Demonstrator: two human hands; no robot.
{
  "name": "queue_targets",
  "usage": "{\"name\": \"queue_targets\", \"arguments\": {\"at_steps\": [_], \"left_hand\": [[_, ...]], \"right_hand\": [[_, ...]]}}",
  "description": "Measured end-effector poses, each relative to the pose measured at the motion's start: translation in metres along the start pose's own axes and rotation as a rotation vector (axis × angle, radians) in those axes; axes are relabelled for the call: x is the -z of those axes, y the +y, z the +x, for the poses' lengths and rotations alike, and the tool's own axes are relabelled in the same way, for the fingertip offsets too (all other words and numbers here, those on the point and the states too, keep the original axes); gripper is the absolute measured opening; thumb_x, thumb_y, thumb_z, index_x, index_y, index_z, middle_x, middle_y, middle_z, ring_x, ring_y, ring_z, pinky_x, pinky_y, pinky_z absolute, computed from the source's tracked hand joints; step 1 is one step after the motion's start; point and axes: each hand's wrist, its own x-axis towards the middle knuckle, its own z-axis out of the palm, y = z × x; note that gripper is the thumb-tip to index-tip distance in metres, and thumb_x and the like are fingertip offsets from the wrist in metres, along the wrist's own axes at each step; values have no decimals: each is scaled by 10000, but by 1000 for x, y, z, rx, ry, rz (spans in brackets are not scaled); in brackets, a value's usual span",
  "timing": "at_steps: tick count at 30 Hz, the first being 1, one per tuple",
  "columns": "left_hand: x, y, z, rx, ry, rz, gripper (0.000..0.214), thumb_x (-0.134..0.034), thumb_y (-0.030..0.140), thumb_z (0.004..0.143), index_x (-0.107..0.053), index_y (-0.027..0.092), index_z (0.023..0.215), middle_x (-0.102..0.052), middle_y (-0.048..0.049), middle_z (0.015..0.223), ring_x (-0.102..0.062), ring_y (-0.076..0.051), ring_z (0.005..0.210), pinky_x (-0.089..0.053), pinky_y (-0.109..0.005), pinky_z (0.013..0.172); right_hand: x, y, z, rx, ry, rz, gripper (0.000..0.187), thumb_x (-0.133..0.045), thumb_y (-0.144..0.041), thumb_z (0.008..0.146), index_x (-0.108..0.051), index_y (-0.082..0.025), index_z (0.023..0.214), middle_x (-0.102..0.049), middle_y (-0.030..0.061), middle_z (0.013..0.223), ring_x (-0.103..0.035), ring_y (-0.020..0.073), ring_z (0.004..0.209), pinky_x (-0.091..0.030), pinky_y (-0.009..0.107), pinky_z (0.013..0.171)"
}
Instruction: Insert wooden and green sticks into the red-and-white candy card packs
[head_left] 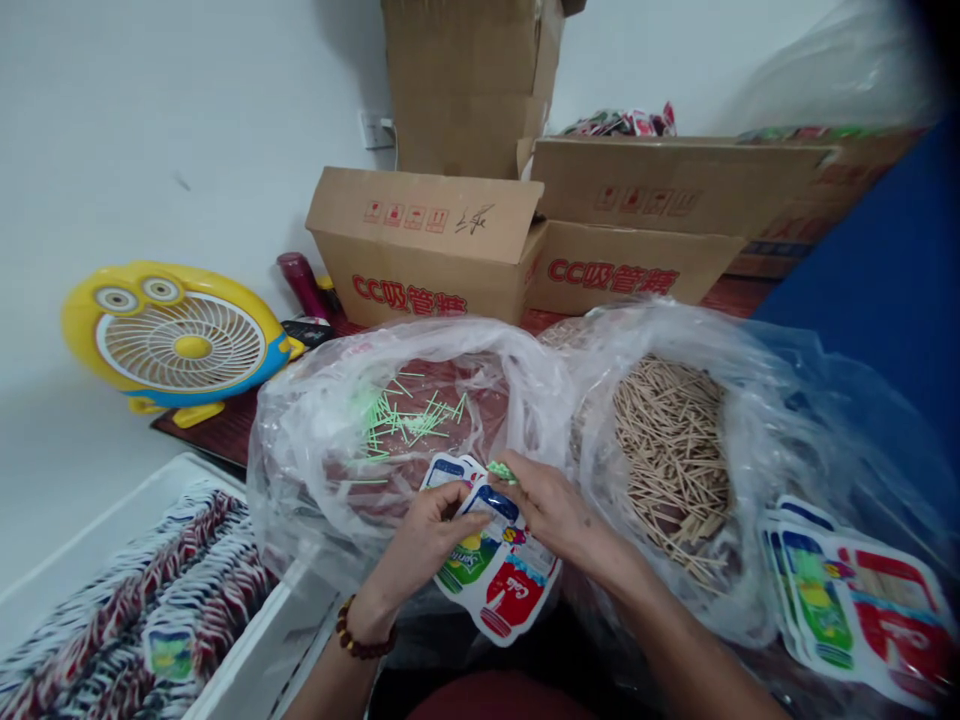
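Note:
My left hand (421, 545) grips a bottle-shaped printed pouch (499, 585) by its top edge, fingers curled round it. My right hand (551, 510) pinches a small bunch of green sticks (501, 470) at the pouch's mouth. Both hands are low in the middle, just in front of a clear plastic bag (315, 440) with loose green sticks (405, 415) inside. A beaded bracelet (358, 640) is on my left wrist.
A second clear bag (757, 420) at the right holds a heap of tan sticks (675, 460). A stack of printed pouches (855, 600) lies at the far right. A white tray (90, 530) at lower left holds filled pouches. Cardboard boxes (427, 245) and a yellow fan (176, 340) stand behind.

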Motion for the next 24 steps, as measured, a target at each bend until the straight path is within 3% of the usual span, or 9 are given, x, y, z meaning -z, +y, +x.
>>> {"name": "queue_targets", "arguments": {"at_steps": [4, 13, 16, 19, 22, 24], "left_hand": [[-1, 0, -1, 28, 23, 27, 269, -667, 405, 770, -585, 150, 740, -566, 18, 667, -491, -117, 595, -369, -215, 551], [-4, 5, -5, -92, -1, 268, 314, -568, 374, 851, -550, 155, 626, -433, 34, 594, -378, -106, 578, -304, -219, 538], [-4, 9, -7, -258, 3, 352, 350, -572, 318, 863, -484, 156, 565, -394, 36, 604, -361, -106, 608, -296, -225, 582], [-5, 8, -10, -359, 3, 338, 335, -598, 289, 851, -490, 155, 564, -387, 36, 610, -357, -109, 622, -296, -229, 609], [-8, 4, -10, -346, -21, 287, 306, -575, 304, 865, -541, 154, 601, -400, 29, 618, -371, -115, 621, -306, -232, 605], [-9, 1, -9, -330, -54, 288, 303, -551, 320, 878, -568, 154, 625, -415, 23, 625, -383, -117, 619, -311, -236, 603]], "right_hand": [[0, -1, -2, 13, -9, -1, 144, -382, -238, 954, -419, -216, 816, -534, -17, 753, -505, 130, 679, -337, 231, 621], [1, -3, -9, -25, -16, 95, 131, -439, -271, 937, -466, -216, 821, -541, -29, 723, -498, 128, 656, -321, 240, 606], [4, -7, -8, -100, 155, 419, 191, -473, -335, 925, -487, -209, 783, -528, -36, 682, -490, 120, 632, -354, 237, 613], [4, -13, -7, -129, 390, 932, 130, -517, -336, 900, -523, -216, 849, -550, -39, 679, -517, 119, 625, -416, 251, 655], [2, -21, -7, -105, 466, 1306, 90, -564, -305, 869, -534, -231, 910, -586, -33, 705, -564, 132, 647, -465, 281, 679], [0, -25, -7, -80, 476, 1390, 70, -557, -293, 875, -542, -233, 910, -602, -26, 722, -589, 140, 677, -488, 300, 695]]}}
